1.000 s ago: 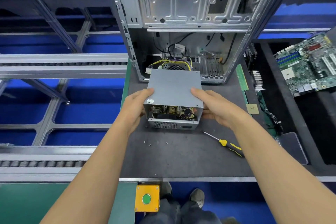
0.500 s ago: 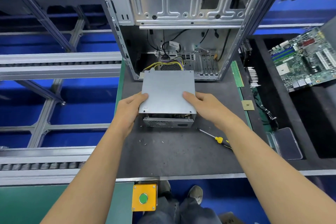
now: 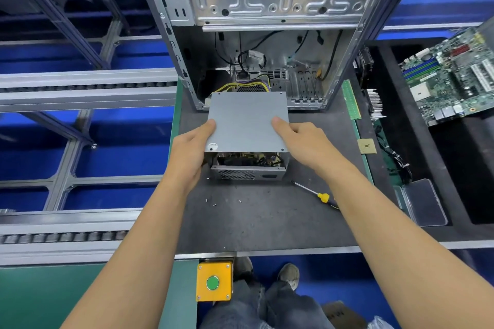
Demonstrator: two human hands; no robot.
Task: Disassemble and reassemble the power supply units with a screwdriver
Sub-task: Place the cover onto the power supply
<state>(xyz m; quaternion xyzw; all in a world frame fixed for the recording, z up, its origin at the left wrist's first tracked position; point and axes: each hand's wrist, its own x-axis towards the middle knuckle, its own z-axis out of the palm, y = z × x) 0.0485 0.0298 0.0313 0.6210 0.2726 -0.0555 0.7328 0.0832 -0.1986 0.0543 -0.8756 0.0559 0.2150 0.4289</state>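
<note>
Hands are holding the grey lid [image 3: 247,120] of the power supply unit [image 3: 247,168], which is sitting in the middle of the dark desk [image 3: 267,222] just near of the open computer case [image 3: 267,35]. The left hand [image 3: 189,148] is gripping the lid's left edge with its thumb lying on top, and the right hand [image 3: 302,139] is gripping the right edge the same way; the fingers underneath are hidden. The lid's near edge is standing raised above the unit's body, so the circuit parts inside are showing through the gap above the vented front panel.

Yellow and dark wires [image 3: 240,85] are running from the far side of the unit into the case, which is standing directly behind it and closing off the far side of the desk. A screwdriver [image 3: 315,193] with a yellow handle is lying on the desk to the near right of the unit, partly passing under the right forearm. A few small screws [image 3: 213,203] are lying loose on the desk just near of the unit.

Along the right edge of the desk a green memory stick [image 3: 351,100] and a small square chip [image 3: 367,146] are lying, and farther right a motherboard [image 3: 449,77] is resting tilted in a black tray [image 3: 454,168]. A yellow box with a green button [image 3: 213,282] is hanging at the desk's near edge, beside the person's shoes [image 3: 290,275]. To the left, roller conveyor rails [image 3: 80,88] are stretching away.
</note>
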